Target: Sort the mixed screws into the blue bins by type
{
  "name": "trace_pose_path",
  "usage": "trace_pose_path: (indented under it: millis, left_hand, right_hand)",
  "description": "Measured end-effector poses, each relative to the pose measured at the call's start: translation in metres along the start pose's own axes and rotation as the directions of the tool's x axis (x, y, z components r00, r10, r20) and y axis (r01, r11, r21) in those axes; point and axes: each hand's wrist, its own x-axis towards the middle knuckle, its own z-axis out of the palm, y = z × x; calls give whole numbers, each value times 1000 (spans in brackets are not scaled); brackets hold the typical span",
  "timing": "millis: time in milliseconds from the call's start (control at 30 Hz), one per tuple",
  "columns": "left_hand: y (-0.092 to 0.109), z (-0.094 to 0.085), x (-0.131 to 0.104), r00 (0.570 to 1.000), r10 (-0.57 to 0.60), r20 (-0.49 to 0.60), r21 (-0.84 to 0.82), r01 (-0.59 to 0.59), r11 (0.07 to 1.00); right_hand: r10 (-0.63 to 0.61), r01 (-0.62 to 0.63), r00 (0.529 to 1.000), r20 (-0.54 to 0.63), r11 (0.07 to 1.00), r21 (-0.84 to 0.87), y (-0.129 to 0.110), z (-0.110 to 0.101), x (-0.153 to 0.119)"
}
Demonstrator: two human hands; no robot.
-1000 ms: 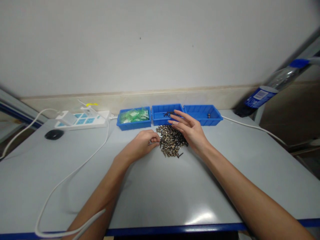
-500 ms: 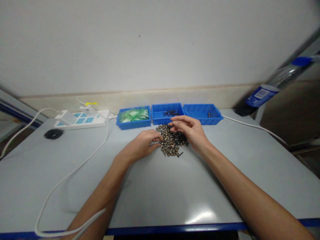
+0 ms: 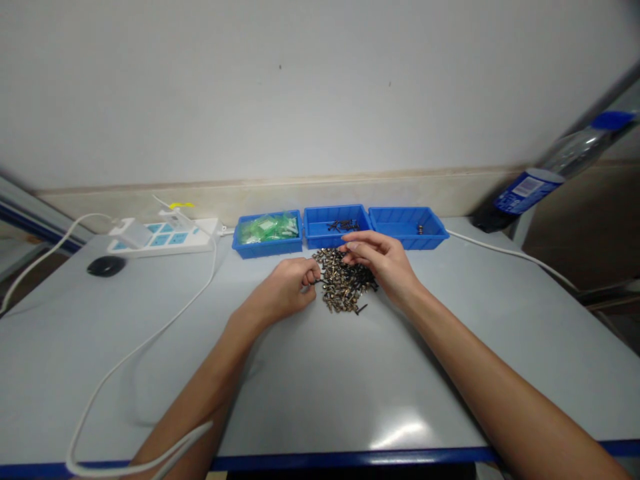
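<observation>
A pile of small brass-coloured and black screws (image 3: 343, 287) lies on the grey table. At its left edge my left hand (image 3: 293, 283) is closed in a pinch on a black screw. My right hand (image 3: 377, 257) hangs over the right side of the pile, its thumb and fingertips close together; whatever is between them is too small to make out. Behind the pile stand three blue bins: the middle bin (image 3: 333, 237) holds dark screws, the right bin (image 3: 407, 241) a few small metal pieces, and the left bin (image 3: 270, 249) green plastic packets.
On the left are a white power strip (image 3: 200, 244) with plugs, a black oval object (image 3: 106, 267) and a white cable (image 3: 150, 339) running to the front edge. A bottle with a blue cap (image 3: 530, 190) leans at the back right.
My left hand has drawn slightly left, and its fingers have closed with a black screw now showing between them. My right hand has hardly moved.
</observation>
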Motion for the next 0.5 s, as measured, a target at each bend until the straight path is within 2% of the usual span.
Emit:
trace_pose_path:
  millis: [333,500]
  left_hand:
    - [3,-8,1,995,-2,-96,-49,-3,999]
    - [0,-7,2,996,-20,-86,-75,14,997]
  right_hand:
    - [-9,9,1000,6,1000,-5,2,-1,0]
    - [-4,3,1000,17,1000,14,3,-1,1]
